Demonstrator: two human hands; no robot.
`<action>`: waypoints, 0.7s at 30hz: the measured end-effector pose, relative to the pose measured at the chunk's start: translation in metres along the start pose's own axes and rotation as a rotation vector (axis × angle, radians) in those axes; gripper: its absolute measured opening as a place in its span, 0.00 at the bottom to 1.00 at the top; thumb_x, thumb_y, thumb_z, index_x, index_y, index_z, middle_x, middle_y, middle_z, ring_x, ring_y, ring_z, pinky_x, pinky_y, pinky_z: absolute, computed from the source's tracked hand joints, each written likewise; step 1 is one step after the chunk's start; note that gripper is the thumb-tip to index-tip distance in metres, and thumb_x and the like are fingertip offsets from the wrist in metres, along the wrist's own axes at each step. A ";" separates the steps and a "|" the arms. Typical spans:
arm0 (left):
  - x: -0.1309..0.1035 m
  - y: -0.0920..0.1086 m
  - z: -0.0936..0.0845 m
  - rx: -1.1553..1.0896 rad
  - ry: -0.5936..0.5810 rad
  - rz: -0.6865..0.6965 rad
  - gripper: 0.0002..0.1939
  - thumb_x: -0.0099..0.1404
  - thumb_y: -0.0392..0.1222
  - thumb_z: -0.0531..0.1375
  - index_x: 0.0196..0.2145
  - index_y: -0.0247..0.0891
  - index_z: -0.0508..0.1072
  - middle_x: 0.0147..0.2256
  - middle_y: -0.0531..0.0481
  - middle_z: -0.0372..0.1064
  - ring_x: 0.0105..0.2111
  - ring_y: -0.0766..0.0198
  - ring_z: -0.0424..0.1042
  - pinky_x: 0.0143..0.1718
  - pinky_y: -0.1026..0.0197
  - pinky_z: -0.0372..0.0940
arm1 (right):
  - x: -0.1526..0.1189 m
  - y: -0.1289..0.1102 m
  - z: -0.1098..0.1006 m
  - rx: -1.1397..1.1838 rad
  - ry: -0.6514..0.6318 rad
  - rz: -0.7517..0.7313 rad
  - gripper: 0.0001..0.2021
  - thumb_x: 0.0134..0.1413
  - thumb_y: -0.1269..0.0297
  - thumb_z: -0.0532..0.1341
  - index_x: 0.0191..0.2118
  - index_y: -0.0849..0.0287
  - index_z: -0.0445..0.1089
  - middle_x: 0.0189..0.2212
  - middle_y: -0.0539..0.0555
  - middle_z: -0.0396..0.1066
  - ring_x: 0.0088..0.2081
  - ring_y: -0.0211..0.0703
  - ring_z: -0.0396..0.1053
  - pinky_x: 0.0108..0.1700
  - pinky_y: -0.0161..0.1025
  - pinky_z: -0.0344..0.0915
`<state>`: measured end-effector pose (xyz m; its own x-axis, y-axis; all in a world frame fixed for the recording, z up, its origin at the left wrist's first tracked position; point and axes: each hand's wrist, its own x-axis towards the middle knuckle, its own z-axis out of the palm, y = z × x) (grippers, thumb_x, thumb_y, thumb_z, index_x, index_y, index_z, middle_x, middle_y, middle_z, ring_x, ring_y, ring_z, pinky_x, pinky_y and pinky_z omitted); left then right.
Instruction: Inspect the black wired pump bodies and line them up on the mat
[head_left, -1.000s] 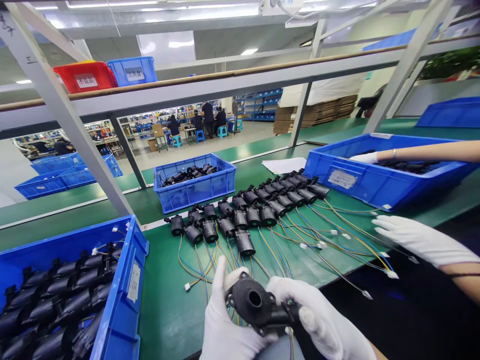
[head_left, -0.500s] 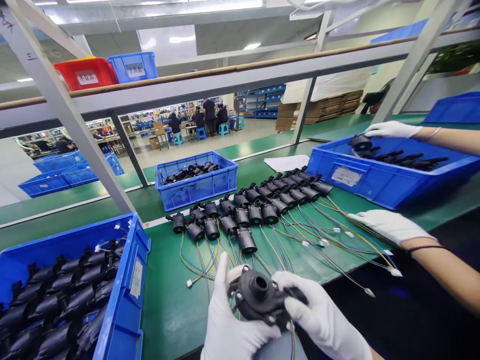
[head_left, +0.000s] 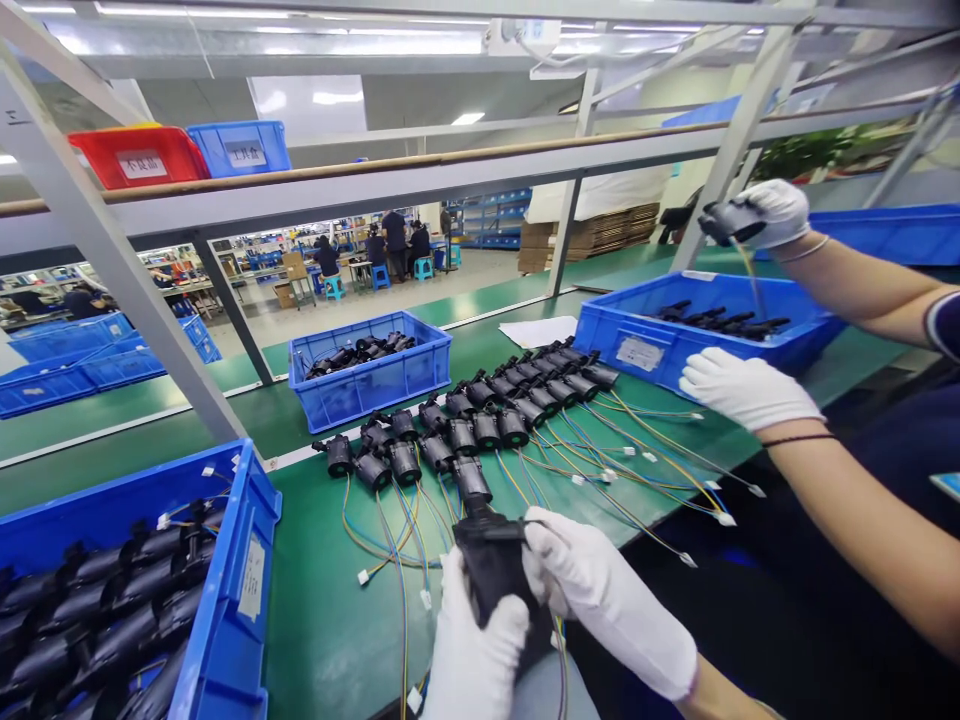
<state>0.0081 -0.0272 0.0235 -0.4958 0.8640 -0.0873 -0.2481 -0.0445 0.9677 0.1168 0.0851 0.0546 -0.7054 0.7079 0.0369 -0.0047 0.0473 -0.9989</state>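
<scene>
Both gloved hands close on one small black plastic pump body (head_left: 491,570), held low over the near edge of the bench. The left hand in a white glove (head_left: 472,650) wraps it from below, fingers pressed round its lower half; the right hand in a white glove (head_left: 592,590) pinches its upper right side, thumb against the housing. The pump sits between the two palms, its thin coloured leads trailing down under the grip.

Just beyond the grip, on the green bench mat (head_left: 330,620), lie two slanting rows of identical black pumps (head_left: 480,425), their blue, yellow and orange wires (head_left: 600,465) fanning back toward the hands and ending in small white plugs. To the left of the grip stands a blue plastic crate full of black pumps (head_left: 225,600). Further out, behind the rows, sits a smaller blue crate (head_left: 371,385) holding a few more.

Off to the right of the grip, a co-worker's gloved hand (head_left: 742,385) rests on the mat, and the co-worker's other gloved hand (head_left: 772,212) lifts a pump above a long blue tray (head_left: 637,350). A grey metal rack (head_left: 120,240) spans overhead, carrying a red bin (head_left: 142,155). Beyond it the factory floor opens out, with seated workers (head_left: 394,240) far back.
</scene>
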 end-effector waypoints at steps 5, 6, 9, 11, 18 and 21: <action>0.020 -0.013 0.008 -0.362 -0.427 -0.338 0.47 0.60 0.80 0.47 0.39 0.28 0.77 0.27 0.44 0.74 0.12 0.75 0.57 0.12 0.69 0.45 | -0.006 -0.019 -0.022 -0.232 0.106 -0.258 0.27 0.59 0.35 0.57 0.33 0.58 0.70 0.28 0.53 0.71 0.30 0.43 0.71 0.34 0.40 0.71; 0.022 -0.014 0.009 -0.405 -0.463 -0.368 0.48 0.58 0.81 0.48 0.39 0.28 0.77 0.25 0.46 0.73 0.11 0.76 0.54 0.11 0.68 0.43 | -0.007 -0.020 -0.026 -0.329 0.157 -0.280 0.24 0.56 0.39 0.62 0.39 0.58 0.71 0.34 0.56 0.74 0.36 0.47 0.74 0.40 0.43 0.73; 0.023 -0.015 0.014 -0.406 -0.390 -0.399 0.48 0.55 0.81 0.53 0.47 0.30 0.77 0.30 0.44 0.76 0.16 0.70 0.64 0.17 0.67 0.58 | -0.012 -0.012 -0.030 -0.620 0.095 -0.279 0.41 0.38 0.50 0.73 0.60 0.59 0.66 0.57 0.66 0.68 0.57 0.61 0.69 0.59 0.56 0.68; 0.024 -0.017 0.019 -0.359 -0.300 -0.408 0.48 0.56 0.80 0.54 0.52 0.31 0.75 0.35 0.41 0.78 0.23 0.65 0.71 0.24 0.64 0.65 | -0.014 -0.001 -0.027 -0.760 0.012 -0.254 0.54 0.30 0.57 0.74 0.67 0.62 0.57 0.66 0.71 0.56 0.65 0.68 0.59 0.64 0.60 0.62; 0.041 -0.052 0.043 -0.290 -0.388 -0.396 0.57 0.51 0.85 0.48 0.50 0.25 0.74 0.28 0.41 0.74 0.22 0.62 0.69 0.29 0.60 0.67 | 0.014 -0.004 -0.046 -0.790 -0.038 -0.261 0.38 0.33 0.70 0.67 0.57 0.64 0.65 0.60 0.69 0.64 0.59 0.63 0.67 0.62 0.56 0.64; 0.036 -0.069 0.032 -0.055 -0.247 -0.263 0.52 0.50 0.81 0.58 0.56 0.32 0.72 0.42 0.37 0.77 0.38 0.54 0.76 0.43 0.58 0.68 | 0.047 -0.015 -0.062 -0.817 0.030 -0.372 0.30 0.39 0.67 0.63 0.53 0.69 0.66 0.52 0.66 0.68 0.55 0.65 0.69 0.59 0.54 0.65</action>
<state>0.0339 0.0229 -0.0392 -0.1947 0.9443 -0.2653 -0.3880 0.1743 0.9050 0.1273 0.1614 0.0727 -0.7399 0.5642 0.3663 0.2847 0.7560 -0.5893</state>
